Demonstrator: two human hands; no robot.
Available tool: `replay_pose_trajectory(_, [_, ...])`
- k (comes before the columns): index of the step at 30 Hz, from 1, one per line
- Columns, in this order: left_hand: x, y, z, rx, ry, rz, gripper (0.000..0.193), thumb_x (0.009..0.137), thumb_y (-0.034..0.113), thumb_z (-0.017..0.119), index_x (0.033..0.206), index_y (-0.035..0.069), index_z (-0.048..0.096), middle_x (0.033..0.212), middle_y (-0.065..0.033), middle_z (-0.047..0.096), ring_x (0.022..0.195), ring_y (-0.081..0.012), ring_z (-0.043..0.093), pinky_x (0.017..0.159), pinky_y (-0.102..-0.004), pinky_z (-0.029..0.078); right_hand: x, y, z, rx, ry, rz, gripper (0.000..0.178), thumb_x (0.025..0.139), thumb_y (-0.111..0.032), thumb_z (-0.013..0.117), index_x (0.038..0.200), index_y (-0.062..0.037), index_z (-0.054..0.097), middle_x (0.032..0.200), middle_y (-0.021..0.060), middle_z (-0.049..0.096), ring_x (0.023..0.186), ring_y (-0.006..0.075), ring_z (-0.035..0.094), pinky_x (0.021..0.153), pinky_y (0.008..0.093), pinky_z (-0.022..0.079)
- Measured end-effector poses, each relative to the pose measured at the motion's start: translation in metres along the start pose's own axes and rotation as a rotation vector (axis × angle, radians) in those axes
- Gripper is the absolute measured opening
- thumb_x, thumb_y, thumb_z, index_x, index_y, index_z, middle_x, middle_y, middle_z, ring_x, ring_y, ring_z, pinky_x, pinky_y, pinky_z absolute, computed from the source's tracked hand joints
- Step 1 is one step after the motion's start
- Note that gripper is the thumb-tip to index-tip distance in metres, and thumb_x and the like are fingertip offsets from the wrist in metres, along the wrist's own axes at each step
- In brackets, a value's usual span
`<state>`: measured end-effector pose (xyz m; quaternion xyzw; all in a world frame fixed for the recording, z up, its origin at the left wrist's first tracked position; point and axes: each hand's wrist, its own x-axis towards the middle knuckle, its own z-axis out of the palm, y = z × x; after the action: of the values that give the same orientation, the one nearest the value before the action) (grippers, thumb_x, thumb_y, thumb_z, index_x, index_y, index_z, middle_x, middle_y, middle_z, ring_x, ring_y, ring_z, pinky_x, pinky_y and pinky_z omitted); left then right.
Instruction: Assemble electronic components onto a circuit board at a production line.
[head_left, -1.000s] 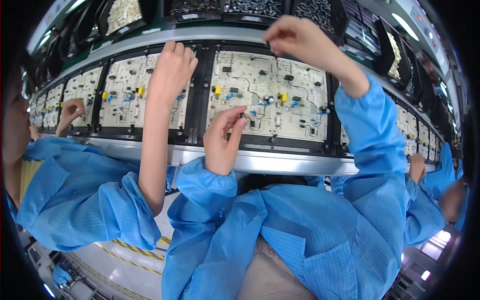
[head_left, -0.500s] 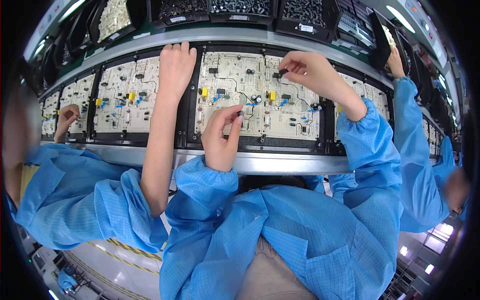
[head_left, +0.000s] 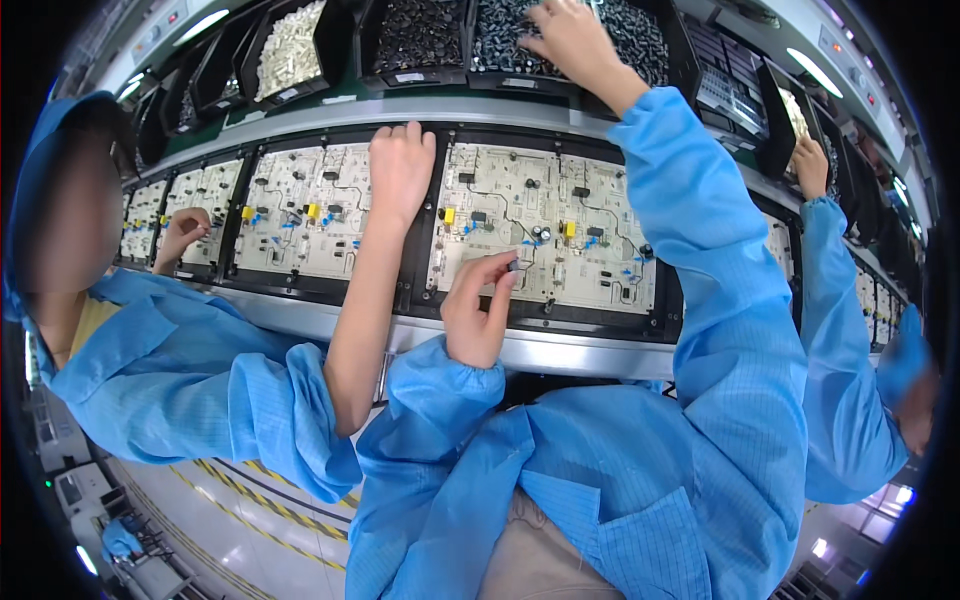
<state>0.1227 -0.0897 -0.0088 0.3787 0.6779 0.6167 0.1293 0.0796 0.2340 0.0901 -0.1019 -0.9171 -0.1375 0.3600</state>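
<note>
My left hand [head_left: 476,312] hovers over the lower part of a pale circuit board [head_left: 485,160], thumb and fingers pinched on a small dark cylindrical component [head_left: 514,265]. The board carries yellow blocks, blue parts, black parts and round capacitors. My right hand [head_left: 578,48] is stretched to the far side, over a black bin full of small dark blue-grey components [head_left: 505,45]. Its fingers are spread, and I see nothing held between them. A second pale board [head_left: 610,275] lies to the right in the same black frame [head_left: 600,318], partly covered by my right sleeve.
At left, a co-worker's closed hand [head_left: 403,175] rests at the frame's side; their other hand [head_left: 183,235] is over further boards. Another person's hand [head_left: 810,165] reaches into a right-hand bin. Bins of white parts [head_left: 292,50] and dark parts [head_left: 415,35] line the back. A metal rail [head_left: 560,358] runs in front.
My right hand has left the right board, where it pinched a small black component, and reached up to the bin. My left hand keeps its pinch. The whole view has shifted.
</note>
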Motion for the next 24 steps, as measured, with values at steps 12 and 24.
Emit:
replay_pose_trajectory(12, [-0.027, 0.011, 0.011, 0.149, 0.002, 0.145, 0.026, 0.079, -0.010, 0.058, 0.103, -0.001, 0.062, 0.084, -0.0112, 0.058, 0.073, -0.0192, 0.055, 0.069, -0.0268, 0.046, -0.101, 0.134, 0.013, 0.076, -0.332, 0.130, 0.041, 0.078, -0.004, 0.066, 0.117, -0.0068, 0.053, 0.107, 0.0169, 0.051, 0.097, 0.0361, 0.057, 0.083, 0.0405, 0.049])
replay_pose_trajectory(24, [-0.032, 0.007, 0.013, 0.201, 0.011, 0.266, 0.025, 0.078, -0.009, 0.061, 0.102, -0.002, 0.062, 0.082, -0.0118, 0.057, 0.072, -0.0214, 0.055, 0.069, -0.0280, 0.046, -0.107, 0.153, 0.016, 0.172, -0.339, 0.117, 0.025, 0.076, -0.001, 0.066, 0.096, -0.0023, 0.051, 0.093, 0.0147, 0.054, 0.088, 0.0328, 0.057, 0.079, 0.0381, 0.048])
